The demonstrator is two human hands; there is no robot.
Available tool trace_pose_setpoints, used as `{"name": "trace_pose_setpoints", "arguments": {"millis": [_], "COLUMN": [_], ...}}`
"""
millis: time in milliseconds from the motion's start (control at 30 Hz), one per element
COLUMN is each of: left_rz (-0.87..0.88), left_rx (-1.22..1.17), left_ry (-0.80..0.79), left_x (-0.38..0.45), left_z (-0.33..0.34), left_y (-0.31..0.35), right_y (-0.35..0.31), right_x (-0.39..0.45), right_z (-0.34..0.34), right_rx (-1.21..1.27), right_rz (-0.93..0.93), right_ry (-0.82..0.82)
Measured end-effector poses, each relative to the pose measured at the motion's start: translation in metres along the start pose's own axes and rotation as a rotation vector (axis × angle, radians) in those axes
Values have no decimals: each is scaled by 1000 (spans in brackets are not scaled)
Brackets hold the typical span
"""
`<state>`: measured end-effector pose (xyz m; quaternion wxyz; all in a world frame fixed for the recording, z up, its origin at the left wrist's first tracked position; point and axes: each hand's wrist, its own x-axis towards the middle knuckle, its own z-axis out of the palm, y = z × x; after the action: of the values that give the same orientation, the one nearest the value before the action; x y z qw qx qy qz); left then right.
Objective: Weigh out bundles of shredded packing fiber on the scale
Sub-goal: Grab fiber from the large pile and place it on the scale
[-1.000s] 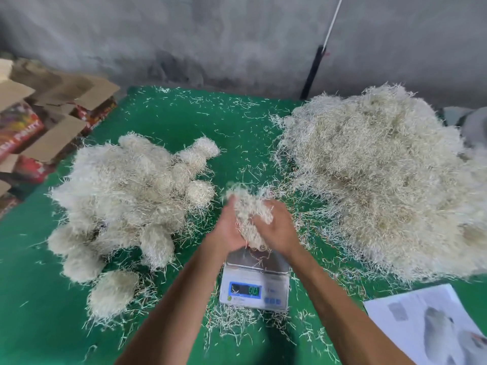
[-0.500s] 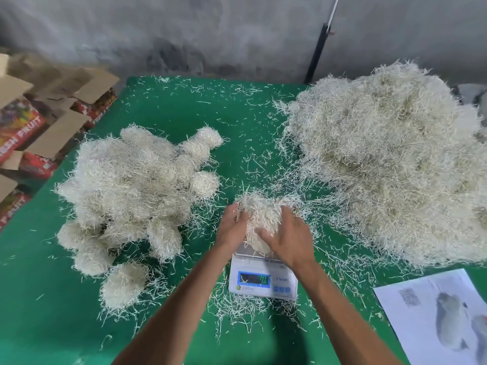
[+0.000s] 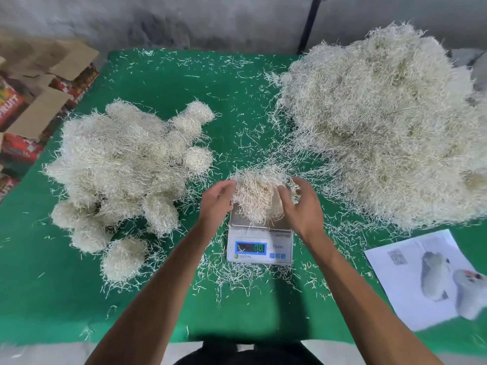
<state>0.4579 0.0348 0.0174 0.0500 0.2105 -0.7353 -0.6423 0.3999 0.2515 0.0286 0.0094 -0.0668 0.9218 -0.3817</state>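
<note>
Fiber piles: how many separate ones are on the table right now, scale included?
3: balled bundles at left, loose heap at right, one bundle on the scale.

Left hand point(image 3: 217, 200) and right hand point(image 3: 303, 204) forward, fingers point(image 3: 283, 192) loosely curved, palms facing

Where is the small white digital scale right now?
In the head view, the small white digital scale sits on the green table near its front centre, between both forearms, with a fiber bundle on its platform.
</note>
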Motion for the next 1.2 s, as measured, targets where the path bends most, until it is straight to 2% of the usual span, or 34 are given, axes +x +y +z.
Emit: {"name": "trace_pose_setpoints", "arguments": {"millis": [233,467,900,1000,1100,1200], "left_rz": [-13,-110,-93,-40,17,139], "left_rx": [-67,-149,-123,46,282,589], "left_ry": [32,75,115,99,16,-90], "left_x": [-5,-6,-4,-1,5,24], "left_z": [-1,-13,-11,-7,9,36], "left_y": [-3,-8,-7,-7,-1,14], "right_y": [-3,1,11,11,-1,-20], "right_x": [-12,-15,-11,-3,12,30], "right_z": [-11,-15,-11,-9,-5,4], "right_rx": [112,131,166,234,263,227], "right_rz": [9,60,71,59,-9,36], "right_ry": [91,83,70,30,-23,-186]}}
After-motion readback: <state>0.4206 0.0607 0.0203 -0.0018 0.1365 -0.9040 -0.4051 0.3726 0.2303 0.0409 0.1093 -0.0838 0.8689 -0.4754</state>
